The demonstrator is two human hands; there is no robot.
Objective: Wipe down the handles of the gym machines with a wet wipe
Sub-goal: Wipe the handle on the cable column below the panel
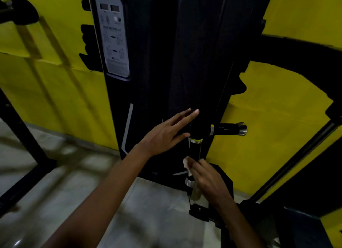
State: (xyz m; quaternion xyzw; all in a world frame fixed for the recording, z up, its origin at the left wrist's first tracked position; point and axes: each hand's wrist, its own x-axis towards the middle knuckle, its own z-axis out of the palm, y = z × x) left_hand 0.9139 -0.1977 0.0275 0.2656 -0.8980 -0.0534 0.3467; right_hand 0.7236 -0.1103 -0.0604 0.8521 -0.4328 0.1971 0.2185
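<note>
The right hand (205, 175) curls around a white wipe (186, 162), pressing it against the lower, upright handle (195, 150) of the black machine (157, 81). The left hand (166, 134) is flat, fingers straight and spread, resting against the joint where that handle meets the side handle (228, 129). The side handle juts right, its metal end cap free against the yellow wall (277, 118). Open tiled floor (138, 210) lies below the arms.
</note>
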